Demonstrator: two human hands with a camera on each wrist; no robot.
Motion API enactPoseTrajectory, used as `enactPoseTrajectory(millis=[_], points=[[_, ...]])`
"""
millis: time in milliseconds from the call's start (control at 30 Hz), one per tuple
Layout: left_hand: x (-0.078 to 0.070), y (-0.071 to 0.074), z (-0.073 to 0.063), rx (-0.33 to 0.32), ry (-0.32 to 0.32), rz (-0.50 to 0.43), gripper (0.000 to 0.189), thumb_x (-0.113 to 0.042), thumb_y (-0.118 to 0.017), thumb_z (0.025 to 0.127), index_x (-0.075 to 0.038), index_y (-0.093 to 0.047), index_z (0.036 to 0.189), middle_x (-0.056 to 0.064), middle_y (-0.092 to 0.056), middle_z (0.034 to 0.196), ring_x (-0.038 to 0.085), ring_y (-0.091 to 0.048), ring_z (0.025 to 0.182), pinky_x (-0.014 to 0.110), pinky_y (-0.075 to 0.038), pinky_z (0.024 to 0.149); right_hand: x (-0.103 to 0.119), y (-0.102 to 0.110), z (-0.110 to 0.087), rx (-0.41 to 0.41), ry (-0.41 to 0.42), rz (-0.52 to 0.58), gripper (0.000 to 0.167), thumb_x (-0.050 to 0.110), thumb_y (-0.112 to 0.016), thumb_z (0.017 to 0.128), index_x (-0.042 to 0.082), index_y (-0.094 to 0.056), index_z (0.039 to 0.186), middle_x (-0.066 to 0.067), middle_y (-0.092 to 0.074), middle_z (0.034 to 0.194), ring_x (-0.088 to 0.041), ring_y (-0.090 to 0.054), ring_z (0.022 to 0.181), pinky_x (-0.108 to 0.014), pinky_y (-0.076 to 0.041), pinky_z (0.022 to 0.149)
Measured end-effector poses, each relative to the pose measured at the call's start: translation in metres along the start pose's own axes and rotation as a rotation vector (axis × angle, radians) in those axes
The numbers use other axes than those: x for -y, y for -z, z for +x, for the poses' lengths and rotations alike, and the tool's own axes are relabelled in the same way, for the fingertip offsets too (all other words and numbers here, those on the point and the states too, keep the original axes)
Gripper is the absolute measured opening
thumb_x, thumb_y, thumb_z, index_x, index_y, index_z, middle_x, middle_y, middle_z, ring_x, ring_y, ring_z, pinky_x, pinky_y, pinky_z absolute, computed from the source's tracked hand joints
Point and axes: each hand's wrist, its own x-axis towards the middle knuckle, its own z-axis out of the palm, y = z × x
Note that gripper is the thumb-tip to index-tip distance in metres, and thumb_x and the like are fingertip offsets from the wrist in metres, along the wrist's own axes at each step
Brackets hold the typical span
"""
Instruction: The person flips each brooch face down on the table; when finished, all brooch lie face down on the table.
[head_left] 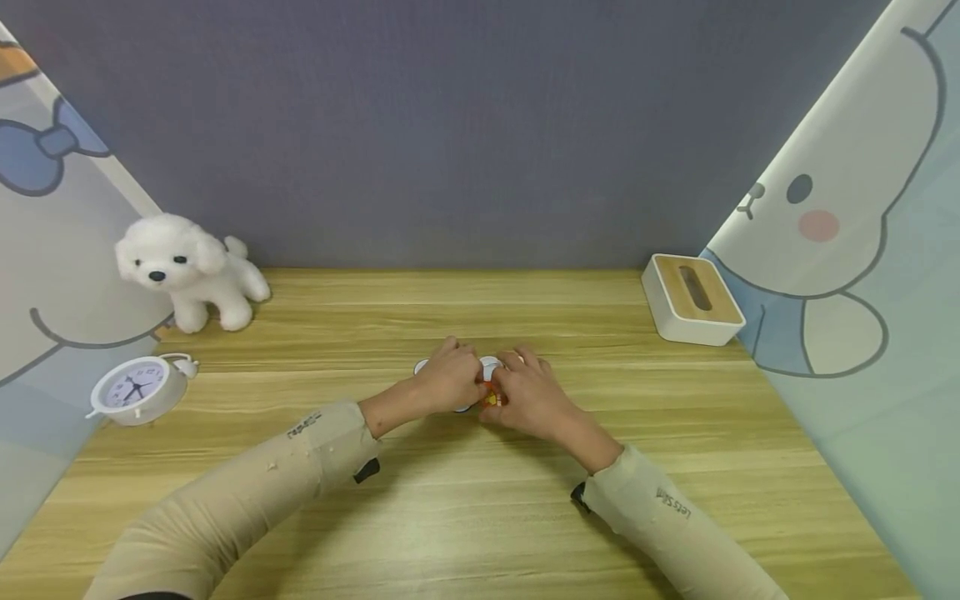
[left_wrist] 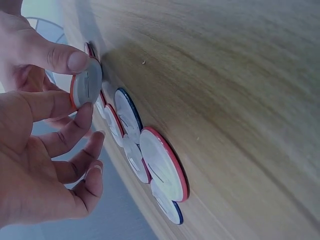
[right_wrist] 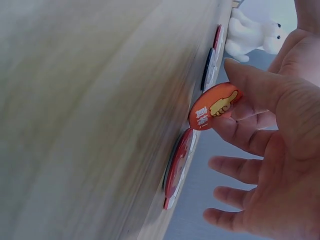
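Observation:
Over the middle of the table, both hands meet around a small round badge (right_wrist: pixel 215 107). Its front is orange, with a yellow pointing hand and white characters; its pale back (left_wrist: pixel 89 85) faces the left wrist camera. My left hand (head_left: pixel 450 379) has its fingers at the badge's edge, and my right hand (head_left: pixel 531 396) pinches it from the other side with curled thumb and index finger. Several more round badges lie close by in a cluster, among them a large red-rimmed one (left_wrist: pixel 162 165) and a dark blue-rimmed one (left_wrist: pixel 129 112). In the head view, the hands mostly hide them.
A white toy dog (head_left: pixel 198 271) stands at the back left, with a white alarm clock (head_left: pixel 140 389) in front of it. At the back right sits a white tissue box (head_left: pixel 693 298) with a wooden lid. A dark grey panel (head_left: pixel 465 133) rises behind the table.

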Motion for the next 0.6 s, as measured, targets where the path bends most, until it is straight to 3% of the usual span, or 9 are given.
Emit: enactPoseTrajectory(millis=[200, 400, 600], points=[[-0.0007, 0.0016, -0.0027, -0.018, -0.005, -0.014, 0.024, -0.023, -0.065, 0.097, -0.009, -0.077, 0.080, 0.002, -0.069, 0.088, 0.019, -0.055, 0.096, 0.040, -0.036, 0.097, 0.0003, 0.0016, 0.0001, -0.003, 0.002, 0.002, 0.030, 0.039, -0.078, 0.084, 0.017, -0.059, 0.075, -0.014, -0.048, 0.152, -0.044, -0.031, 0.146, -0.067, -0.030, 0.112], [0.0007, 0.0011, -0.0047, -0.024, -0.029, 0.004, 0.025, -0.021, -0.062, 0.099, -0.009, -0.076, 0.083, 0.002, -0.069, 0.085, 0.020, -0.057, 0.097, 0.042, -0.036, 0.101, -0.0032, 0.0048, 0.0002, -0.015, 0.019, 0.014, 0.017, 0.031, -0.078, 0.085, 0.016, -0.072, 0.089, -0.014, -0.051, 0.149, -0.044, -0.034, 0.144, -0.067, -0.033, 0.110], [0.0020, 0.0009, -0.0074, -0.034, -0.042, -0.011, 0.022, -0.023, -0.063, 0.099, -0.008, -0.078, 0.095, 0.001, -0.073, 0.092, 0.019, -0.057, 0.101, 0.042, -0.035, 0.106, -0.0089, 0.0090, 0.0010, -0.051, 0.028, 0.040, 0.012, 0.025, -0.075, 0.087, 0.017, -0.071, 0.078, -0.015, -0.060, 0.140, -0.046, -0.044, 0.137, -0.068, -0.040, 0.103]])
